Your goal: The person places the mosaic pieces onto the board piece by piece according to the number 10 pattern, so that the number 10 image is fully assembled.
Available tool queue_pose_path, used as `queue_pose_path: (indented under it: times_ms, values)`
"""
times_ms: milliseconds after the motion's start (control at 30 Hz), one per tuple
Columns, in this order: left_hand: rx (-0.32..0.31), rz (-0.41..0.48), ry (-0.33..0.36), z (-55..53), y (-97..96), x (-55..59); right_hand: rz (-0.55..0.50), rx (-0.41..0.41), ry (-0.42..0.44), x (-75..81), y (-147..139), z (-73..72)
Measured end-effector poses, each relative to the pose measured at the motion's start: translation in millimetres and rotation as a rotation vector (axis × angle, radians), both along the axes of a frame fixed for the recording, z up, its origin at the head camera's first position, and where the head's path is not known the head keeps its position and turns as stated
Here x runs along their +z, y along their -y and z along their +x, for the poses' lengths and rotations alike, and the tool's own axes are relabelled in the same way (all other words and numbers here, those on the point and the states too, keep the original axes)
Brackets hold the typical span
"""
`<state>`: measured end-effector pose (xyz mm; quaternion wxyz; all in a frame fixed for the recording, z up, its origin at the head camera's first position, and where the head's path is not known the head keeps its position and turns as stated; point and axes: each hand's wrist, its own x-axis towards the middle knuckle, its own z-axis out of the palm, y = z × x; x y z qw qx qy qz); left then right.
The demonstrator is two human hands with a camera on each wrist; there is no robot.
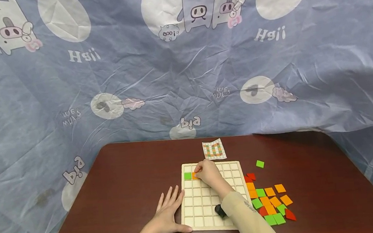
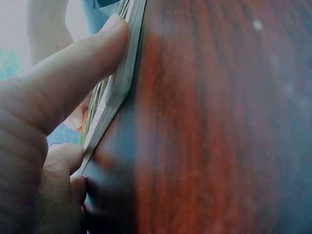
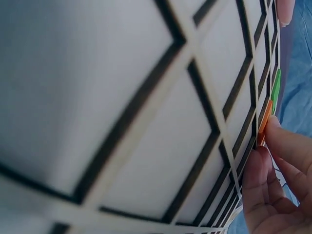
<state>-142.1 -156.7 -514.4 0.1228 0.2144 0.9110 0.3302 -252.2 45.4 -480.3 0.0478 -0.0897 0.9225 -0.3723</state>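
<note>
A pale wooden grid board (image 1: 198, 201) lies on the table. My left hand (image 1: 166, 218) is spread at its left side, thumb on the near left corner and fingertips by the left edge; the left wrist view shows the thumb (image 2: 92, 53) against the board's rim. At the second row, my right hand (image 1: 208, 172) pinches an orange square tile (image 1: 195, 175), partly hidden by the fingers. In the right wrist view that orange tile (image 3: 264, 119) is at the fingertips, beside a green square tile (image 3: 276, 90). The green tile sits in the leftmost cell of that row.
Right of the board lies a loose spread of orange tiles (image 1: 269, 191), green tiles (image 1: 279, 218) and red curved-edge pieces (image 1: 289, 214). One green tile (image 1: 260, 163) lies apart, farther back. A paper pattern card (image 1: 214, 149) rests behind the board on the dark wooden table (image 1: 138, 173).
</note>
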Motion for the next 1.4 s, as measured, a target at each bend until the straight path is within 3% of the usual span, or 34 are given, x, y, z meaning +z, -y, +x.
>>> queue_pose_path:
  times_ms: [167, 333, 600, 967, 1267, 1400]
  values:
    - [0.005, -0.012, -0.004, -0.6, 1.6, -1.5, -0.021, 0.006, 0.01, 3.8, -4, 0.9]
    - [0.002, -0.011, 0.002, -2.5, 5.8, -0.6, -0.058, -0.028, 0.052, 19.6, -18, -0.7]
    - [-0.005, -0.016, 0.003, -3.1, 10.0, -0.6, -0.152, -0.131, 0.058, 41.6, -83, -4.9]
    - [0.013, -0.016, -0.008, -2.6, 13.0, -0.1, -0.258, -0.216, 0.147, 37.6, -184, 0.0]
    - [0.0, -0.022, -0.004, -4.9, 7.5, -0.8, -0.376, -0.347, 0.211, 15.3, -221, -1.8]
    - [-0.011, -0.022, 0.001, -4.2, 3.9, -4.2, -0.364, -0.374, 0.237, 2.2, -229, 1.2]
